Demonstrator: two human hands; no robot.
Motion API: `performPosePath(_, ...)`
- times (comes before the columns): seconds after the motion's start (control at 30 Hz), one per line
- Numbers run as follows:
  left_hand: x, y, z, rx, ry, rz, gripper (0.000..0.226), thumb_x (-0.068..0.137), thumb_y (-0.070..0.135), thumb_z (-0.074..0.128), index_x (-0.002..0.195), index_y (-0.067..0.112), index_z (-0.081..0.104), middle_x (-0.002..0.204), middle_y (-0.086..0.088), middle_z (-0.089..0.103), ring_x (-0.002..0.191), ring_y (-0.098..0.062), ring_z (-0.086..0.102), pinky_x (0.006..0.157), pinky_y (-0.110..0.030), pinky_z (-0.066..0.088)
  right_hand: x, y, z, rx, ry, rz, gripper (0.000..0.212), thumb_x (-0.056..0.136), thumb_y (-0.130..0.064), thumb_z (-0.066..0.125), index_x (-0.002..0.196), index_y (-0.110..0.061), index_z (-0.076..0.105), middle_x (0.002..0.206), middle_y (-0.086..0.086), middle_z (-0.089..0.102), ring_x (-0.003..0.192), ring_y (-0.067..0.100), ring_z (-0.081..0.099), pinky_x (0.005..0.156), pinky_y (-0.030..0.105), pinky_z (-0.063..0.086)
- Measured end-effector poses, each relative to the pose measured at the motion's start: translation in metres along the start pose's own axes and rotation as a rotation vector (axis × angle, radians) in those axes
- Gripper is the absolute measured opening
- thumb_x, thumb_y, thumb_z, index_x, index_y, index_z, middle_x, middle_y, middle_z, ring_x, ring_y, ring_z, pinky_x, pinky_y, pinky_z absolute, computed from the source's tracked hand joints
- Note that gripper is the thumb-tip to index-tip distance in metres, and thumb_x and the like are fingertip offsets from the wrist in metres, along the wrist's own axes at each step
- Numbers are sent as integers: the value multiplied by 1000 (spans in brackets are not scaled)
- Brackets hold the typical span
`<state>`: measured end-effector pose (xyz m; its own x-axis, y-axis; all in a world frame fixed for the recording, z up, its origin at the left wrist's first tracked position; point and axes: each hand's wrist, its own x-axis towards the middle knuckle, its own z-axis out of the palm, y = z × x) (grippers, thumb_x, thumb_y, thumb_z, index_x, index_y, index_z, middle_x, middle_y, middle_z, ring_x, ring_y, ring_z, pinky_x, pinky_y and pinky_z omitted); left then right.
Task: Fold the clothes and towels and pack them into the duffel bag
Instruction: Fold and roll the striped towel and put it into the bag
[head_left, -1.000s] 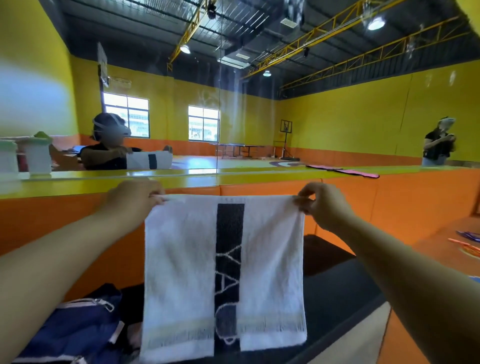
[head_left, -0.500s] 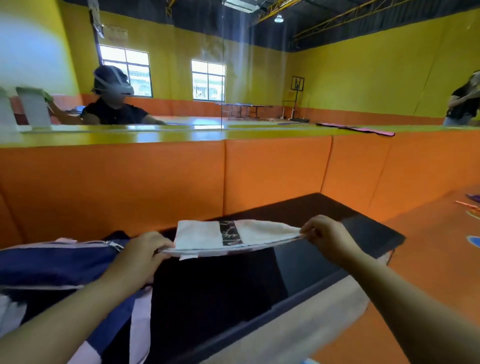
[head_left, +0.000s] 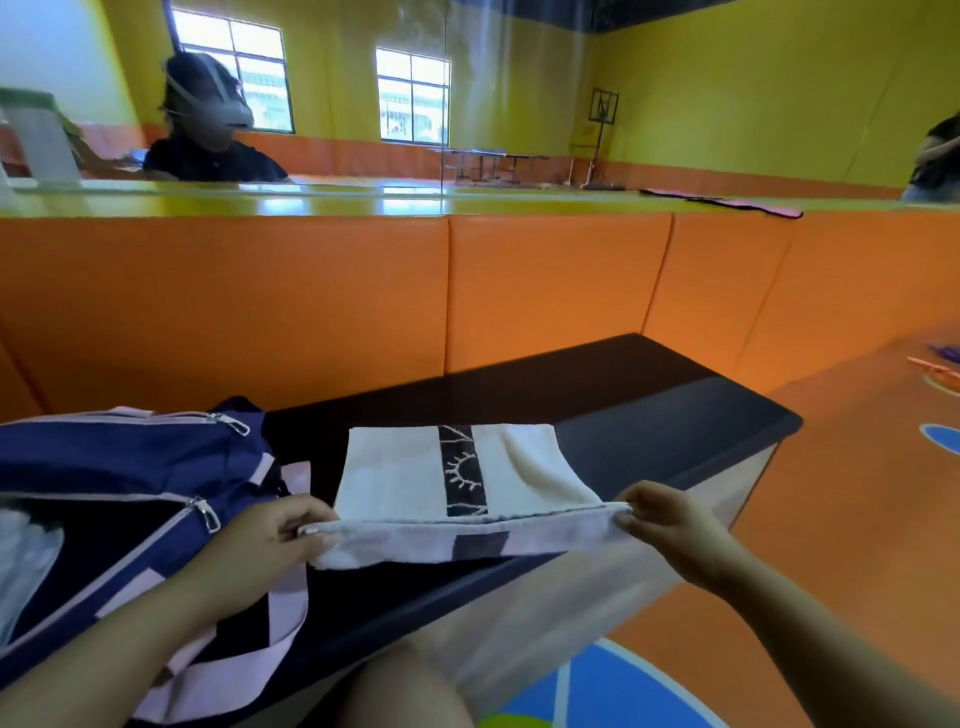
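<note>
We have lowered the towel (head_left: 415, 473) from hanging to lying on the bench (head_left: 649, 415), just beside the duffel bag (head_left: 104, 467). Our left hand (head_left: 265, 540) and right hand (head_left: 670, 535) each keep a pinching grip on a near corner, so the first fold looks ready.

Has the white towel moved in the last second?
Yes. The towel dropped from hanging before the orange wall down onto the black table.

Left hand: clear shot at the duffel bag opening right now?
Probably yes. The left hand is right beside the duffel bag with nothing between them, but it pinches a corner of the towel, so its grip is taken.
</note>
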<state>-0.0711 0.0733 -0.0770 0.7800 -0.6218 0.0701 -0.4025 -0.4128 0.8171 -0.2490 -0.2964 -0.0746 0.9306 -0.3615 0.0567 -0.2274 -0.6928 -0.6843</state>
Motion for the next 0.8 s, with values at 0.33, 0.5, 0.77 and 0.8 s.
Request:
performPosePath(0.33,40,0,6,72,158,-56,12,87,17,63,97,21,68,91,5,68,85,-11,63,68,-22,44,44,10,8,1,142,36,11,89,-26,63,99,-22,64,94,-5,66,86,14,63,74,33,53)
performPosePath(0.5,85,-2,-1,162,240,-73,7,86,17,63,88,23,66,77,13,63,71,-4,56,59,-21,38,91,9,11,-11,259,68,8,86,-26,66,92,-24,62,83,-8,64,76,9,60,58,22,44)
performPosePath(0.77,155,-33,1,249,203,-159,14,88,14,61,82,27,63,85,5,65,77,-6,56,59,-21,41,165,14,29,-177,206,127,12,89,-30,60,84,-19,61,75,-4,62,67,12,56,54,27,43)
performPosePath(0.8,161,-37,4,252,200,-177,12,88,13,60,84,24,64,86,2,65,77,-9,57,60,-23,43,171,16,32,-197,198,144,13,89,-31,60,84,-19,61,75,-3,62,66,13,56,54,28,44)
